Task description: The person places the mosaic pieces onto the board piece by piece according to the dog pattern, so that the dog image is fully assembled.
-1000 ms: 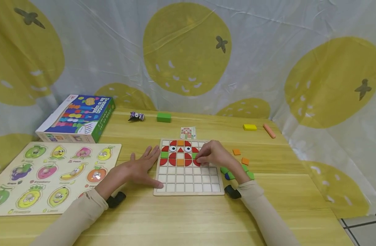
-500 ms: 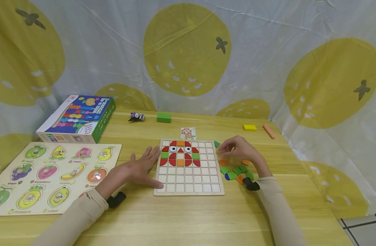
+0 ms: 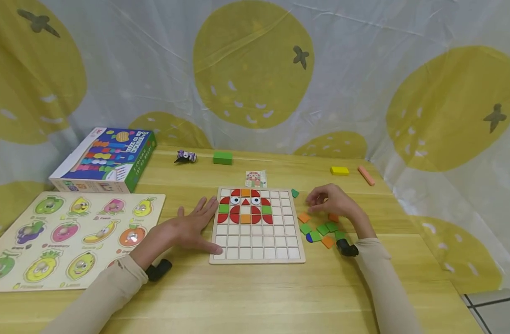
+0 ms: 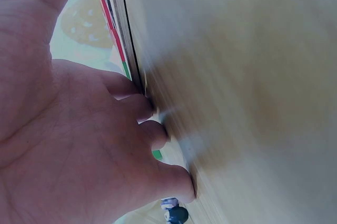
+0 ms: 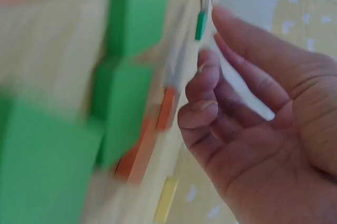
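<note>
My left hand (image 3: 188, 230) lies spread along the left side of a wooden grid board (image 3: 257, 253), its thumb over the lower left corner. Red, orange and green tiles with two eye pieces form a face in the board's upper rows. Right of the board, my right hand (image 3: 334, 200) hovers with loosely bent fingers. In the right wrist view nothing sits between thumb and fingertips; an orange tile (image 5: 166, 109) lies below them. Loose green tiles (image 3: 323, 229), another orange tile (image 3: 303, 217) and a green-and-blue tile (image 3: 309, 238) lie nearby.
A small picture card (image 3: 256, 178) lies behind the board. At left are a fruit puzzle board (image 3: 77, 250) and a game box (image 3: 105, 160). A green block (image 3: 223, 158), a small purple figure (image 3: 186, 157), a yellow block (image 3: 340, 170) and a pink stick (image 3: 366, 176) stand farther back.
My right hand has moved off the board to the right, over the loose tiles, uncovering the face's right side and a dark green piece. The left hand stays put.
</note>
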Motion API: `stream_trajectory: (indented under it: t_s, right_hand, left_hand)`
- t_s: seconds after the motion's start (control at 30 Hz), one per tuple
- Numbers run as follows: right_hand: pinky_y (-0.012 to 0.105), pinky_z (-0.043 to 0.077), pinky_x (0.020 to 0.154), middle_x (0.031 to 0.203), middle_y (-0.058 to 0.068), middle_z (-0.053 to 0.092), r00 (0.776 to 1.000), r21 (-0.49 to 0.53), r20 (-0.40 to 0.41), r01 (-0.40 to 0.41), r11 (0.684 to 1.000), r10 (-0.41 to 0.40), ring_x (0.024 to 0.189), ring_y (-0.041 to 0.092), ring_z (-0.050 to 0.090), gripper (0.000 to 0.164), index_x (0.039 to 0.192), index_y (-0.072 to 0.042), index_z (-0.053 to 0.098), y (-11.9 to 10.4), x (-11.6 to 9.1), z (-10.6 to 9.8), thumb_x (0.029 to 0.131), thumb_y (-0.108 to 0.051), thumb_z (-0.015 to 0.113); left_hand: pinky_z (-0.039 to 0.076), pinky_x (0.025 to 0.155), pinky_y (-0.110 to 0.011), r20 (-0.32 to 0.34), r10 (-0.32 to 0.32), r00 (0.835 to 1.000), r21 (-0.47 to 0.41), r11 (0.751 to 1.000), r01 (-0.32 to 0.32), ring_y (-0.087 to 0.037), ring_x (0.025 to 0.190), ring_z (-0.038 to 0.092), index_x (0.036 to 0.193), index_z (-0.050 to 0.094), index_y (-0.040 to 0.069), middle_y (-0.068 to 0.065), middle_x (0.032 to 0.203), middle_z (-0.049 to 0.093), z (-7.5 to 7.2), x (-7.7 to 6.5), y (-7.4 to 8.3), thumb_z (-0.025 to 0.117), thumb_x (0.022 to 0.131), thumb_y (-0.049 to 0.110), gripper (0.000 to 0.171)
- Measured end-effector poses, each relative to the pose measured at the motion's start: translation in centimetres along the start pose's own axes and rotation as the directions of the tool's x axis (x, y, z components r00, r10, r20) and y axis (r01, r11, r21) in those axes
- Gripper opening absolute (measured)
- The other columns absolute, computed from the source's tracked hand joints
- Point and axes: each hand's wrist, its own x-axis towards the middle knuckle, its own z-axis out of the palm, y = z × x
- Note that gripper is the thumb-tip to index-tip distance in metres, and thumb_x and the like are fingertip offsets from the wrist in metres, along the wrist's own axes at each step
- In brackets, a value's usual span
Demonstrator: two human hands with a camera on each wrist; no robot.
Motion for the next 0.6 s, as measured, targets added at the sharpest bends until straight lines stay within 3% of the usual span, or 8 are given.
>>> stream_trajectory:
  t_s: [0.1, 0.3, 0.6]
  right_hand:
    - [0.025, 0.054, 0.070, 0.091, 0.008, 0.075, 0.997, 0.047, 0.058, 0.039, 0.998, -0.042, 0.078, 0.021, 0.063, 0.015, 0.104, 0.000, 0.080, 0.4, -1.2, -0.2, 0.091, -0.005, 0.086]
    - [0.026, 0.054, 0.067, 0.091, 0.007, 0.075, 0.981, 0.124, 0.142, 0.112, 0.986, -0.130, 0.074, 0.018, 0.061, 0.016, 0.102, -0.005, 0.082, 0.7, -2.6, 0.6, 0.089, -0.009, 0.090]
    - [0.025, 0.051, 0.066, 0.085, 0.005, 0.071, 0.978, 0.093, 0.177, 0.099, 0.991, -0.114, 0.074, 0.016, 0.058, 0.025, 0.098, -0.005, 0.081, -0.1, -1.9, 1.4, 0.080, -0.008, 0.097]
  left_hand:
    - [-0.014, 0.114, -0.086, 0.005, 0.007, 1.000, -0.004, 1.000, -0.007, -0.045, 0.165, -0.014, 0.173, 0.003, 0.003, -0.019, 0.181, -0.006, -0.2, 0.1, 0.2, 0.083, 0.083, 0.069, 0.138]
    - [-0.014, 0.115, -0.085, -0.005, 0.008, 1.000, 0.014, 1.000, -0.008, -0.040, 0.166, -0.016, 0.174, 0.001, 0.007, -0.013, 0.182, -0.008, 0.3, 0.7, -0.9, 0.080, 0.080, 0.078, 0.142]
    - [-0.017, 0.114, -0.084, 0.004, 0.012, 1.000, 0.001, 1.000, -0.012, -0.044, 0.164, -0.015, 0.173, 0.003, 0.003, -0.018, 0.181, -0.006, -0.1, 0.1, 0.0, 0.085, 0.080, 0.069, 0.140]
